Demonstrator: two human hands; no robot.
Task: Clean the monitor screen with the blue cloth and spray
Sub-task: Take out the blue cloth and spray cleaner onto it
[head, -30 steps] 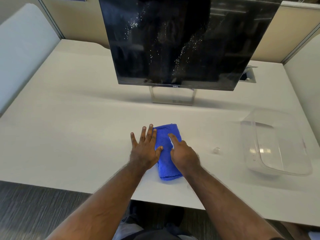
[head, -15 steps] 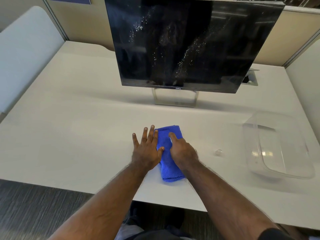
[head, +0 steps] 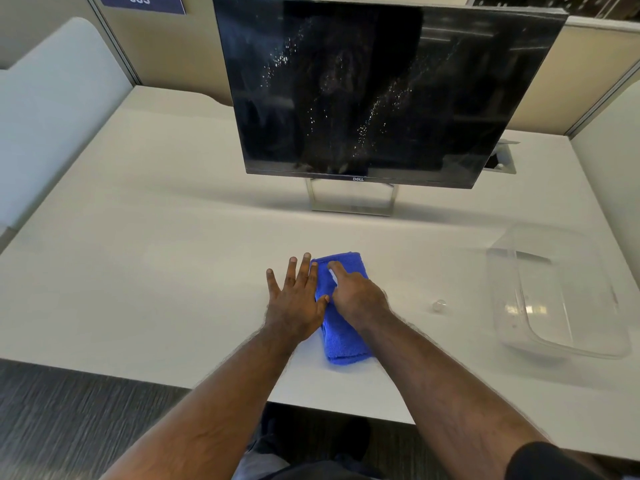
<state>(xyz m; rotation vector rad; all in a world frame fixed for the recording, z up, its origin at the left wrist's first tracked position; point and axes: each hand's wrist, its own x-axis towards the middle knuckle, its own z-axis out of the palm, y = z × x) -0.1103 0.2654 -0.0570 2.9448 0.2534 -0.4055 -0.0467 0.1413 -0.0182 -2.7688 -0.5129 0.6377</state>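
The folded blue cloth [head: 343,337] lies on the white desk [head: 156,271], near its front edge. My left hand [head: 298,299] rests flat with fingers spread, palm on the desk and thumb and forefinger touching the cloth's left edge. My right hand [head: 356,296] sits on top of the cloth, forefinger stretched forward and the other fingers curled over its right side. The black monitor [head: 381,91] stands upright behind, its dark screen speckled with streaks of spray droplets. No spray bottle is in view.
A clear plastic tub [head: 561,299] sits on the desk at the right. A small clear object [head: 440,305] lies between the tub and the cloth. The monitor's metal stand [head: 351,202] is behind the cloth. Cubicle partitions close off the left, back and right.
Both hands stay on the cloth in nearly the same pose. The view has tilted up slightly, showing more of the monitor's top.
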